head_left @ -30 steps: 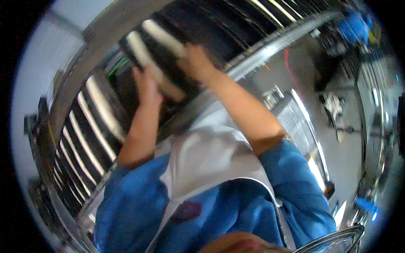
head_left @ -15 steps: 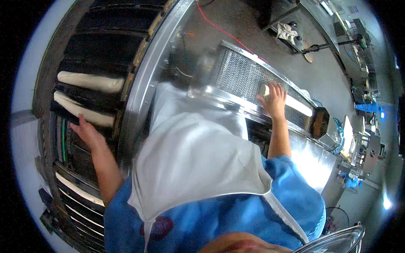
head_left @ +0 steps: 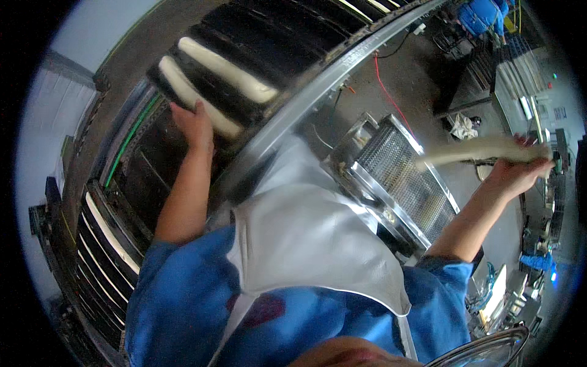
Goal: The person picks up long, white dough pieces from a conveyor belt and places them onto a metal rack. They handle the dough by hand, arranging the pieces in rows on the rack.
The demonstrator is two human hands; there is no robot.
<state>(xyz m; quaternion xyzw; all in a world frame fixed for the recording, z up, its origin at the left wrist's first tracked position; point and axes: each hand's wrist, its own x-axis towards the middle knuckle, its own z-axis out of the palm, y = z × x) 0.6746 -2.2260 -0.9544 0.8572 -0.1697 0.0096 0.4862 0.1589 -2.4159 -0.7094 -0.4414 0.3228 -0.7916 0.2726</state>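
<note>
My right hand (head_left: 513, 177) is closed round one end of a long pale dough strip (head_left: 468, 151), held up at the right past the mesh conveyor (head_left: 400, 174). The strip is blurred and extends leftward over the belt's far edge. At the left, my left hand (head_left: 197, 129) lies open, thumb and fingers apart, at the near side of a second dough strip (head_left: 177, 78) in a black tray channel. Its fingertips are at the dough or tray edge; firm contact cannot be made out. Beyond it, another dough strip (head_left: 229, 70) rests in the neighbouring channel.
A metal rail (head_left: 318, 95) runs between the black trays (head_left: 263, 43) and the conveyor. More dough-filled channels (head_left: 104, 238) lie at lower left. A red cable (head_left: 382, 82) crosses the floor. A person in blue (head_left: 480, 15) is at the far right, near stacked trays (head_left: 516, 64).
My right hand has lifted the dough strip off the mesh conveyor and carried it outward to the right. My left hand stays by the tray dough. The whole view has turned.
</note>
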